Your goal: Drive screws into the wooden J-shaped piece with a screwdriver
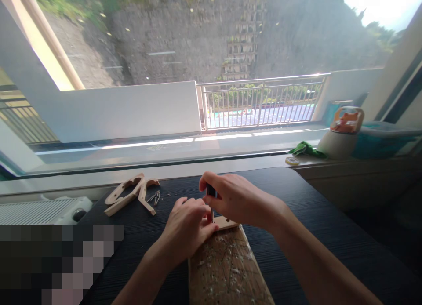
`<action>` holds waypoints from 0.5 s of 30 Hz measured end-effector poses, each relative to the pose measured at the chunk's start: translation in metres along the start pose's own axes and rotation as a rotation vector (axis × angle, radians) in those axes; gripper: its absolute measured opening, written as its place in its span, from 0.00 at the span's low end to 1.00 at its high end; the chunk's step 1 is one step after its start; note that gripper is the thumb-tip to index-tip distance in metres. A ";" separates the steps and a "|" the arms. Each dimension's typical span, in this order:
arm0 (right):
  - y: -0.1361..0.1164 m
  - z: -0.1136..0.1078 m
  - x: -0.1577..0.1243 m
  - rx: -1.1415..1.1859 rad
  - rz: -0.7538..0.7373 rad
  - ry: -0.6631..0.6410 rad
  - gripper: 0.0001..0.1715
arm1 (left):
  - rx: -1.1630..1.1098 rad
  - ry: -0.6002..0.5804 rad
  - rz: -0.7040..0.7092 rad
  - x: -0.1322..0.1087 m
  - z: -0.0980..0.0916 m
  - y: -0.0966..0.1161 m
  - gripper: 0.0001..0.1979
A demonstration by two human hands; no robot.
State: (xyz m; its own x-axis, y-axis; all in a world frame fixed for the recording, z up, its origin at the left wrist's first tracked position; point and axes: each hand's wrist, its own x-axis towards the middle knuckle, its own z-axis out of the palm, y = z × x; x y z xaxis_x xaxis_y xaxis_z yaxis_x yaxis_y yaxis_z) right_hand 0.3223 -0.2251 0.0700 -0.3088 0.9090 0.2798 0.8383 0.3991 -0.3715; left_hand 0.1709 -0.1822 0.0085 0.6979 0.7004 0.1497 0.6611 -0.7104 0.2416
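Note:
My right hand is closed around the dark handle of a screwdriver, held upright with its thin shaft pointing down. Beneath it lies a small pale wooden piece with a dark hole near its right end. My left hand is closed on the left end of that piece, thumb pressed against it and fingers beside the shaft; the screwdriver's tip is mostly hidden there. Under the piece is a worn, pitted wooden board, pointing toward me on the black table.
Pale curved wooden parts lie at the table's back left, beside several loose screws. A white radiator stands left. On the windowsill are a green cloth, a yellow roll, a pale handled container and a teal basket.

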 end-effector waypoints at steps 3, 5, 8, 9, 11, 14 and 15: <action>0.001 0.000 0.001 -0.006 0.008 0.017 0.12 | -0.022 -0.052 0.015 0.006 -0.005 0.000 0.04; 0.001 -0.002 0.000 -0.003 0.002 0.009 0.11 | -0.021 -0.069 0.019 0.009 -0.008 0.001 0.04; 0.001 -0.005 -0.002 -0.004 -0.001 0.004 0.10 | -0.012 -0.074 0.026 0.011 -0.009 0.003 0.04; 0.002 -0.005 -0.003 -0.005 0.003 0.006 0.10 | -0.013 -0.078 0.027 0.012 -0.010 0.004 0.04; 0.005 -0.005 -0.002 -0.004 0.013 0.015 0.09 | -0.021 -0.088 0.031 0.012 -0.010 0.005 0.05; 0.008 -0.002 0.001 0.011 0.024 0.031 0.10 | -0.014 -0.087 0.021 0.011 -0.009 0.006 0.08; 0.009 0.000 0.002 0.013 0.029 0.042 0.11 | -0.006 -0.072 0.014 0.010 -0.009 0.006 0.08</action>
State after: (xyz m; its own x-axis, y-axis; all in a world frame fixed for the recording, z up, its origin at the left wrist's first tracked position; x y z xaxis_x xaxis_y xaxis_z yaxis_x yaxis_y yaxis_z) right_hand 0.3297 -0.2202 0.0674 -0.2653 0.9145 0.3055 0.8407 0.3746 -0.3911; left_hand 0.1795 -0.1787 0.0199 0.7251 0.6835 0.0841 0.6497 -0.7195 0.2455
